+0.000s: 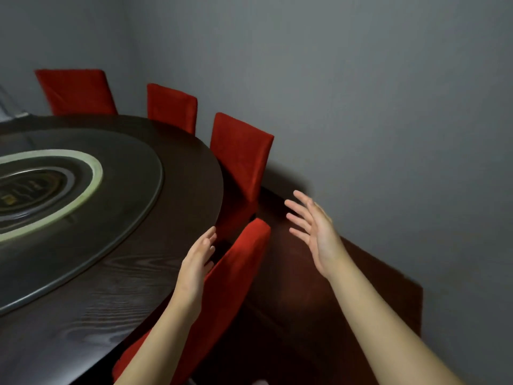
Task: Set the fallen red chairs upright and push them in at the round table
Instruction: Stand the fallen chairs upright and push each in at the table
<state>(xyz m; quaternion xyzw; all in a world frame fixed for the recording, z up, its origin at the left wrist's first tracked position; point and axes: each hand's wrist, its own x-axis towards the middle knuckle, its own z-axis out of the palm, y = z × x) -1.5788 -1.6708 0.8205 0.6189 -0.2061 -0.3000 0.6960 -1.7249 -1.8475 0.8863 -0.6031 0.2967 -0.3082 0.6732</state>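
Head view: I read the round dark wood-grain table (144, 273) at left, carrying a dark glass turntable (133, 190) with a pale ring; the nearest red fabric-covered chair (236, 273) stands at the table's rim, its back rising between the two hands; the second red chair (241, 154), third red chair (170, 107) and farthest red chair (77, 93) stand upright along the rim beyond it. The left hand (198, 257) lies at the left edge of the nearest chair's back, fingers nearly straight, gripping nothing; I cannot tell whether it touches. The right hand (313, 232) hangs apart from the chair, fingers spread, empty; a dark brown wooden cabinet (347, 287) runs along the grey wall (361, 93).
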